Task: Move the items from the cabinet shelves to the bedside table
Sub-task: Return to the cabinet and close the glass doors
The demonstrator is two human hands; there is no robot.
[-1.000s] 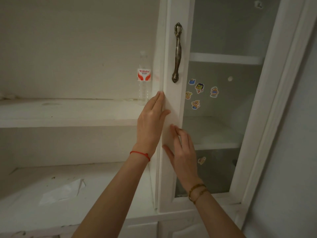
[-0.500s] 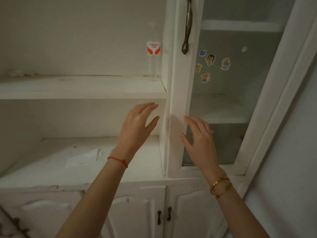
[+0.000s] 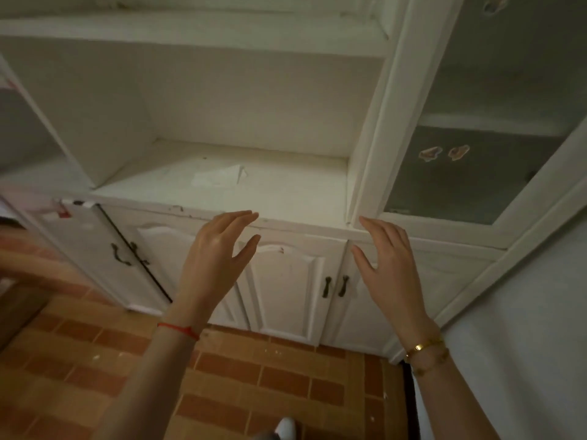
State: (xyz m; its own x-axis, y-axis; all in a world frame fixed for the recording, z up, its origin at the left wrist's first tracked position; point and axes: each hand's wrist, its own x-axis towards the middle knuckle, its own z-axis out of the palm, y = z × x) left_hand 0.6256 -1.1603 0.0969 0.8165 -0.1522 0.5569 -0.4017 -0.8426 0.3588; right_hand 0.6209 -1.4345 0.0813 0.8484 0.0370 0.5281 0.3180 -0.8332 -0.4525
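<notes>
At the far left of the frame a side compartment (image 3: pixel 28 131) of the white cabinet (image 3: pixel 222 100) shows only a grey wall; what it holds cannot be told. Below it, a lower door (image 3: pixel 95 249) carries dark handles (image 3: pixel 128 254). The wide open shelf (image 3: pixel 222 185) in the middle of the frame holds one thing: a crumpled white paper (image 3: pixel 219 176), lying flat just behind the centre, its long axis running left to right and its raised corner pointing to the right. Around it the shelf board is bare out to the chipped front edge (image 3: pixel 178 208).

The left hand (image 3: pixel 216 252), a red string (image 3: pixel 178 330) on its wrist, hovers in front of that edge, fingers (image 3: pixel 241 217) straight and spread, gripping nothing. The right hand (image 3: pixel 390 262), with a gold bracelet (image 3: pixel 424 347), is raised beside it, fingers likewise loose and empty, near the bottom corner of the glass door (image 3: pixel 476 173). Behind the glass, shelves are dimly visible, and two stickers (image 3: pixel 443 153) show on the pane. Brick-patterned floor (image 3: pixel 286 392) fills the lower frame.
</notes>
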